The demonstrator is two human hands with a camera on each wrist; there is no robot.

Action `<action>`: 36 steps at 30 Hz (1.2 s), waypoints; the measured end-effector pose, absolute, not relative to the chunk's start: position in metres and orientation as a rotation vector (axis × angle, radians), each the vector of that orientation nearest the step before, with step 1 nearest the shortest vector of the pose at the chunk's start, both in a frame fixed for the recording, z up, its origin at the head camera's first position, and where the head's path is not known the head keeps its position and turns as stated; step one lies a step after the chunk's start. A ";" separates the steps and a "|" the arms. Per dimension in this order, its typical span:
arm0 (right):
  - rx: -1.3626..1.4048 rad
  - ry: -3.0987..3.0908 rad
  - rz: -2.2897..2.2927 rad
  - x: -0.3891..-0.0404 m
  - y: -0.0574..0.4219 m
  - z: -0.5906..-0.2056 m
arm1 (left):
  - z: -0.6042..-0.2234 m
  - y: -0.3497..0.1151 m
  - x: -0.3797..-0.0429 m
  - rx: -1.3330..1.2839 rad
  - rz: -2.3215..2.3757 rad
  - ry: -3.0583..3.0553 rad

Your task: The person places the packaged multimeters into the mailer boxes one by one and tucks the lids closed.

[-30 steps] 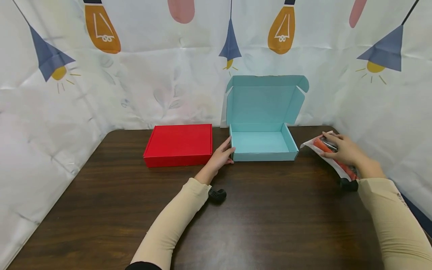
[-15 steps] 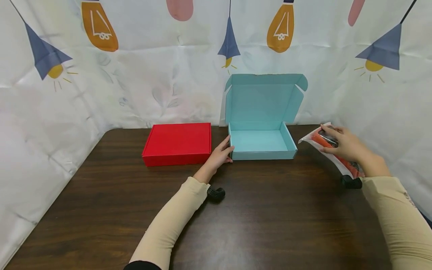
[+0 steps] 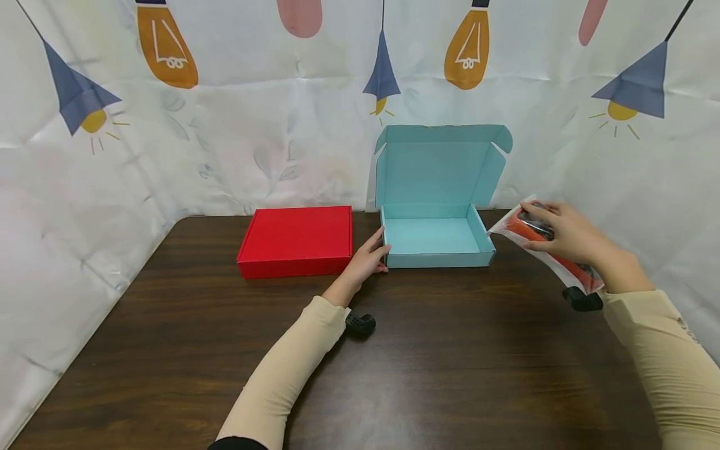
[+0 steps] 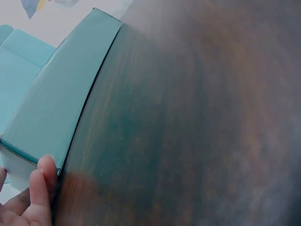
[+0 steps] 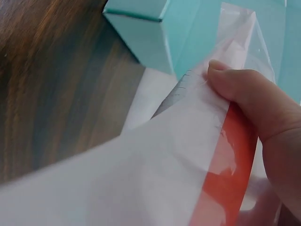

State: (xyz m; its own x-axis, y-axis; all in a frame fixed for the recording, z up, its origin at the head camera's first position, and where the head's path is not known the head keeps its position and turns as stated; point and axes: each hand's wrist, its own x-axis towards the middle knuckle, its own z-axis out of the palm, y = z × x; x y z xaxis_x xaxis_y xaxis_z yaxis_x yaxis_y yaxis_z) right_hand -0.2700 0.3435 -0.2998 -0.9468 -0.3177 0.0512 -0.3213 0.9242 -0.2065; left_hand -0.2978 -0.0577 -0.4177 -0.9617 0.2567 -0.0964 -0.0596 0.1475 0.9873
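My right hand [image 3: 574, 237] pinches a clear plastic packet [image 3: 562, 262] by its edge, thumb on one face. Orange and dark shiny contents show through the plastic, and their kind is not clear. In the head view, the packet's far corner overlaps the right wall of a light blue cardboard box [image 3: 439, 259]. This box stands with its lid up and its inside bare. My left hand [image 3: 365, 261] rests against the box's left side near the front corner, fingers extended. Fingertips [image 4: 46, 165] touch that corner in the left wrist view.
A closed red cardboard box [image 3: 300, 234] lies left of the blue one, just beyond my left hand. Both stand on a dark wooden table [image 3: 439, 350]. A white printed curtain [image 3: 315, 125] hangs close behind and at both sides.
My right hand has raised the packet and brought it left, closer to the blue box. My left hand has stayed at the box's left side.
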 end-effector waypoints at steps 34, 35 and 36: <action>0.785 -2.992 0.241 -0.285 0.278 -0.284 | -0.414 -0.058 -0.295 0.189 1.896 2.181; 0.800 -2.983 0.233 -0.286 0.277 -0.284 | -0.415 -0.058 -0.295 0.189 1.896 2.179; 0.816 -2.973 0.225 -0.287 0.275 -0.285 | -0.415 -0.058 -0.295 0.188 1.895 2.178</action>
State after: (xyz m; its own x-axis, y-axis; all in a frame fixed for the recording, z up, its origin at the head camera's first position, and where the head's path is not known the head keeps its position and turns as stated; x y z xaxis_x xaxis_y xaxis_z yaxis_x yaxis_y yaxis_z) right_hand -0.2872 0.2754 -0.2850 -0.8595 -0.5037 0.0873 -0.5111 0.8502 -0.1265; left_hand -0.2950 -0.0576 -0.4153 -0.9610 0.2573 -0.1016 -0.0651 0.1467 0.9870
